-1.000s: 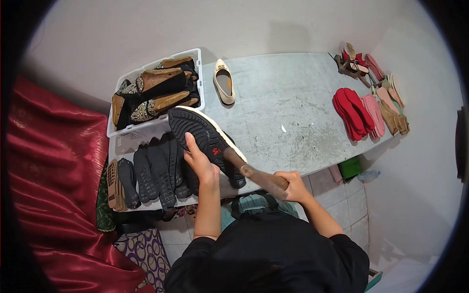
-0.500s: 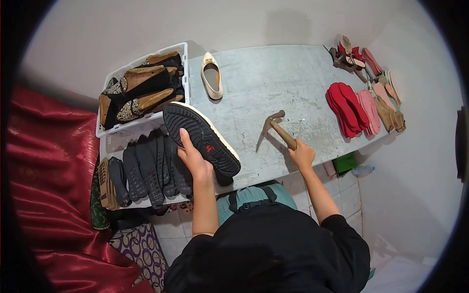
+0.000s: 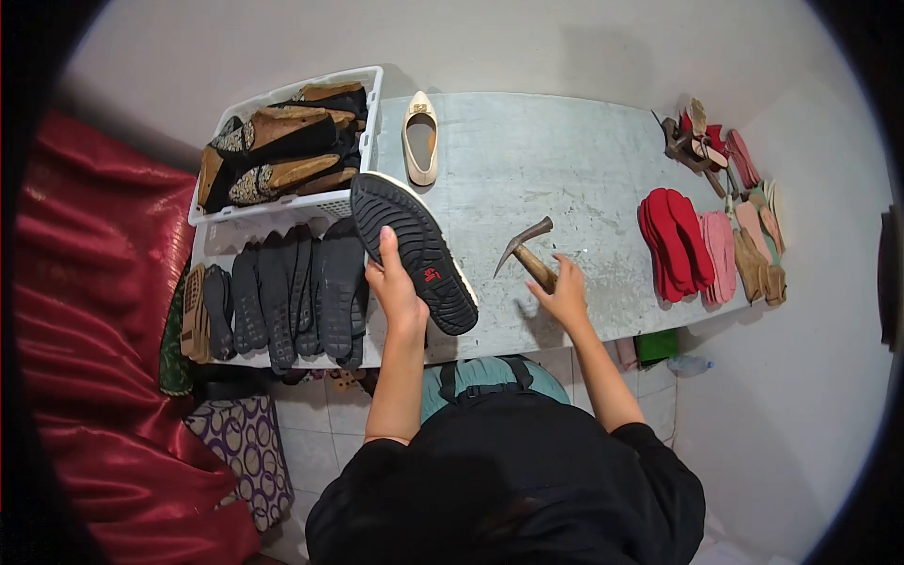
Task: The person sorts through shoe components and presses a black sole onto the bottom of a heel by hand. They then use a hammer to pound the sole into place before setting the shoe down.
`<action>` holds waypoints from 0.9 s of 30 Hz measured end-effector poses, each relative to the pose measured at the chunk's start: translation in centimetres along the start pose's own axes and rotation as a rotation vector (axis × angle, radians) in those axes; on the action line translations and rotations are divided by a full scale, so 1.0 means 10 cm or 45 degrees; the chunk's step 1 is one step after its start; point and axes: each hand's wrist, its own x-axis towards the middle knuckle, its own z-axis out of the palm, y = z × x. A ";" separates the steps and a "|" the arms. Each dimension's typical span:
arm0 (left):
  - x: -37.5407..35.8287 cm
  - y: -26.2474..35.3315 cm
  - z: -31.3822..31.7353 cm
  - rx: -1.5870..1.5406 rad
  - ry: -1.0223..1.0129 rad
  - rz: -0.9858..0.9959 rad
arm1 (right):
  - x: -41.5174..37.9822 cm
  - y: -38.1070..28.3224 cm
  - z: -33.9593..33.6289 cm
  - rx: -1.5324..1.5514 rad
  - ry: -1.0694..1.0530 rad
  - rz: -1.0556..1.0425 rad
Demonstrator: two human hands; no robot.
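My left hand (image 3: 400, 292) grips a black ridged shoe sole (image 3: 414, 250) with a white edge and red marking. Its tread faces me, with my thumb across it; what lies behind it is hidden. A hammer (image 3: 535, 266) with a wooden handle and curved metal head rests on the table. Beside the handle end is my right hand (image 3: 567, 299), its thumb and fingers spread apart around that end, not closed on it. Beyond the sole stands a cream flat shoe (image 3: 421, 141) with a bow-like ornament.
A white basket (image 3: 375, 118) of black shoes on wooden lasts stands at the table's (image 3: 508, 160) back left. Nearer me lie dark soles (image 3: 278, 297). Red insoles (image 3: 673, 245), pink insoles (image 3: 718, 256) and assorted tools (image 3: 686, 146) are at the right. A red curtain (image 3: 104, 330) hangs left.
The hammer has gone down onto the table, and my right hand has loosened from its handle, fingers opening. The sole stays in my left hand. The camera view has shifted slightly.
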 end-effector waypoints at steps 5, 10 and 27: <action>-0.20 -0.15 0.14 0.000 -0.004 -0.112 | -0.03 -0.73 -0.13 1.527 -0.888 0.140; -0.34 -0.23 0.26 0.076 -0.102 -0.093 | -0.01 -0.91 -0.24 1.700 -1.061 0.142; -0.45 -0.19 0.09 1.091 -0.184 0.445 | 0.01 -0.56 -0.36 1.240 -0.846 -0.268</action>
